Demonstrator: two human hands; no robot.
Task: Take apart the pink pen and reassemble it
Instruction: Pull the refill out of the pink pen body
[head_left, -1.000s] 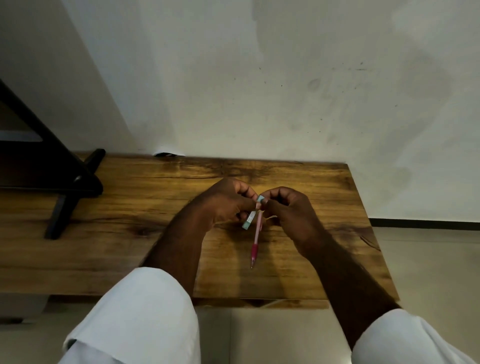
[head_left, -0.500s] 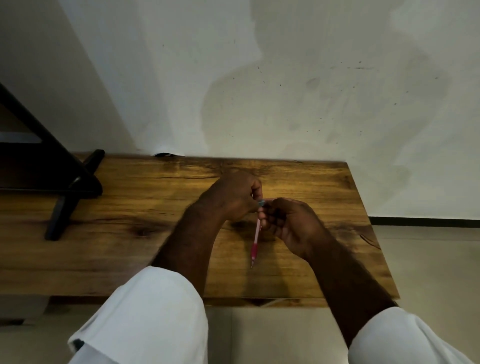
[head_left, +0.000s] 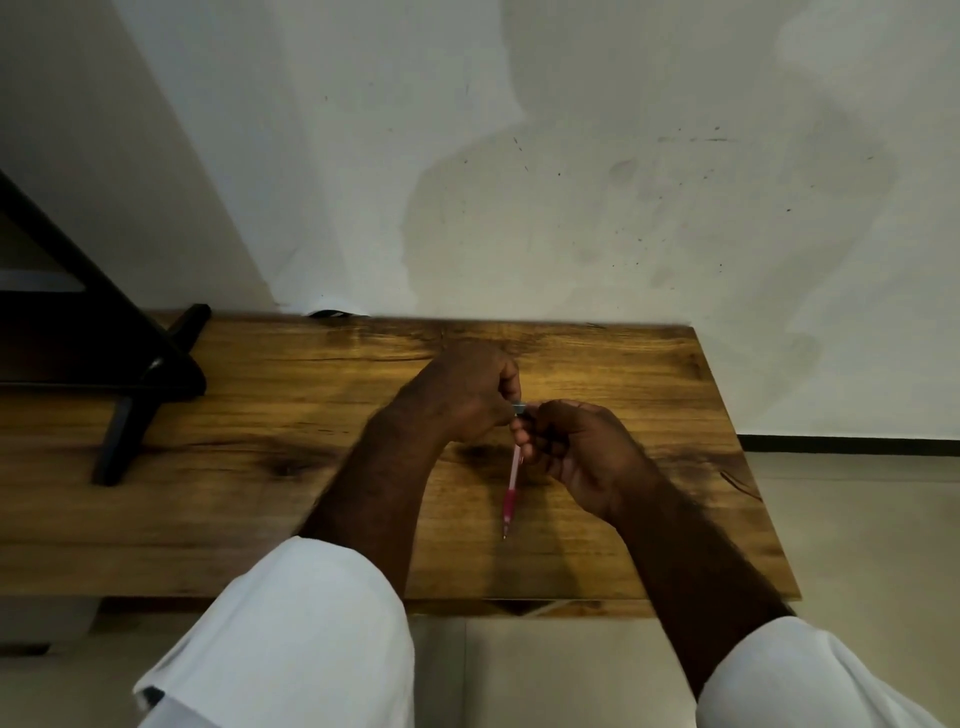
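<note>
Whereas 1.0 s ago the pale blue end piece (head_left: 518, 408) stood tilted beside the top of the pink pen (head_left: 514, 467), it now lies in line with the barrel, and only a sliver shows between my 2 hands. I judge this to be the reassembly stage, with the piece being pressed home. Whether it is fully seated cannot be told, as the joint is hidden.

My left hand (head_left: 467, 395) is curled, its fingers (head_left: 511, 376) pinching the end piece. My right hand (head_left: 582, 452) is curled round the upper barrel.

The pen is held over the tabletop (head_left: 311, 519), well to the right of the black stand (head_left: 135, 405). Its long axis runs from the far side toward me, nearly straight, leaning slightly toward the stand at the near end. The writing tip points at me, with the dark pink grip just behind it. Whether the tip touches the wood cannot be told.
</note>
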